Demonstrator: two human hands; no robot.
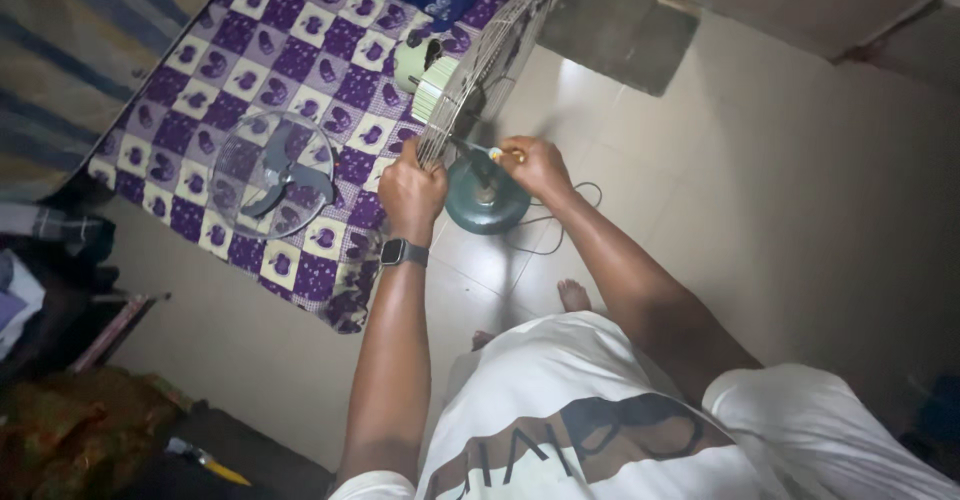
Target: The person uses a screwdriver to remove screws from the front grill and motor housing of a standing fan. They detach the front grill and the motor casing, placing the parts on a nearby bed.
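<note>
The fan is in pieces, and the work now is at the hub of the round wire rear guard point(480, 70), which stands on its dark green round base point(487, 200) on the tiled floor. The left hand point(411, 192) is closed around the guard's lower rim. At three o'clock from it, the right hand point(537, 165) pinches a small yellowish piece at the centre shaft. I'd judge the next move needs steady turning while the guard is braced. The detached front grille with its blade point(273, 173) lies at nine o'clock, on the purple checked mat point(300, 60).

A purple checked cloth point(300, 50) covers the tiled floor point(800, 210).
</note>
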